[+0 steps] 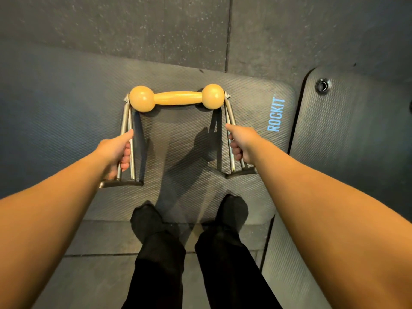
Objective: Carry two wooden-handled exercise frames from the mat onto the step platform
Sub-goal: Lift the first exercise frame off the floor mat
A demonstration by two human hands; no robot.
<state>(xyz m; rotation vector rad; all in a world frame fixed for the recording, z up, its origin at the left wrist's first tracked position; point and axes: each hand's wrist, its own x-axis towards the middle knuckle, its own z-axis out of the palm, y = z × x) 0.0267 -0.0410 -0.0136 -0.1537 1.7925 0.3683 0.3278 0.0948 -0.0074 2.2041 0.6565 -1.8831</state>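
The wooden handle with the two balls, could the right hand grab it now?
Probably not right away. The right hand is already wrapped around the metal legs on its side. The wooden handle is bare on top, so that hand would have to let go first.

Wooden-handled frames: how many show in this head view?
1. The frame stands on the mat ahead of the feet, left hand and right hand gripping its metal side legs. A second lies outside the view, if present.
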